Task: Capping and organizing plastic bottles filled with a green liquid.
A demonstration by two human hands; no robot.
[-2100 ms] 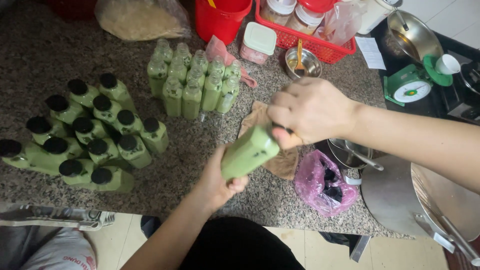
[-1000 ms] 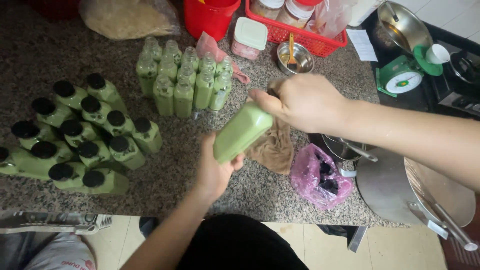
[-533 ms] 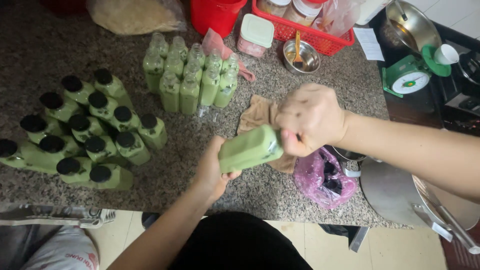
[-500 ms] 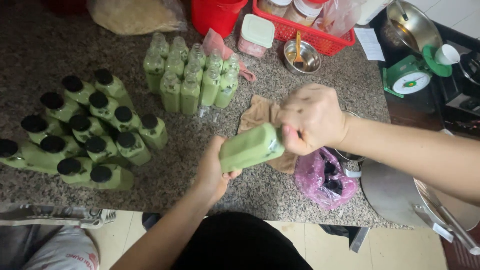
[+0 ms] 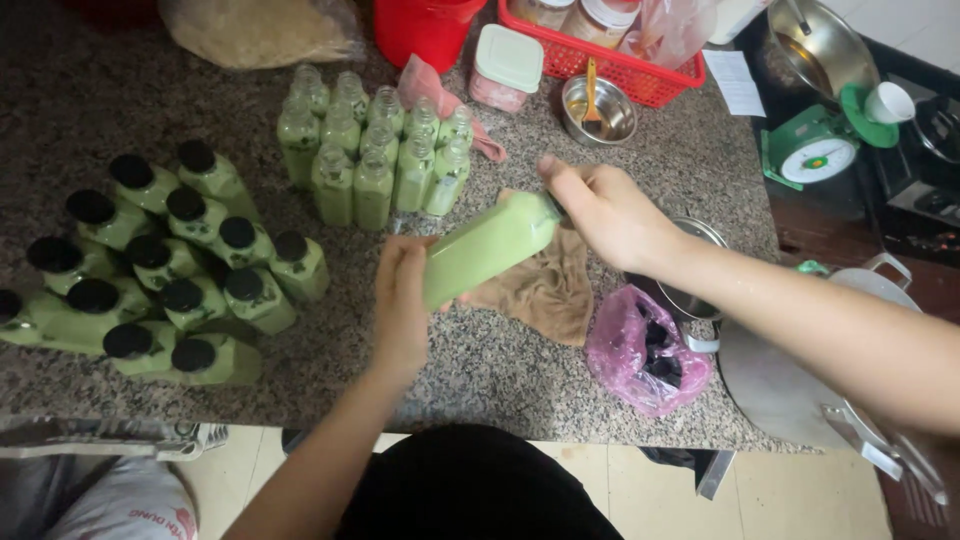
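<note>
A speckled granite counter (image 5: pixel 620 170) runs across the room, crowded at the back with a red basket (image 5: pixel 610 60), a small steel bowl (image 5: pixel 598 108) and a green kitchen scale (image 5: pixel 815 150) off to the right. On the left stands a cluster of capped bottles (image 5: pixel 170 270) with black lids. Farther back is a tight group of open bottles (image 5: pixel 370 150) of the same green liquid, with no lids on.

The left hand (image 5: pixel 400 300) holds one green bottle (image 5: pixel 488 245) tilted, almost on its side, above the counter and over a brown cloth (image 5: pixel 545 290). Its fingers are wrapped around the lower body. The right hand (image 5: pixel 610 210) is at the neck, fingers closed on the top end. I cannot quite see a cap under them, so whether one is seated there is hard to tell.

The risk, as I judge it, lies in that tilt. If the top is not sealed, the liquid could run out at the neck onto the cloth and the stone. The bottle looks soft-sided, so a hard squeeze from the left hand would push liquid out faster. A wet side would also make it slip. The open bottles stand just beyond the hands, packed close. A knock from an elbow or from the bottle's base could tip several at once. The pink bag (image 5: pixel 650 350) sits near the counter's front edge, and a brush from the right forearm might send it over.
</note>
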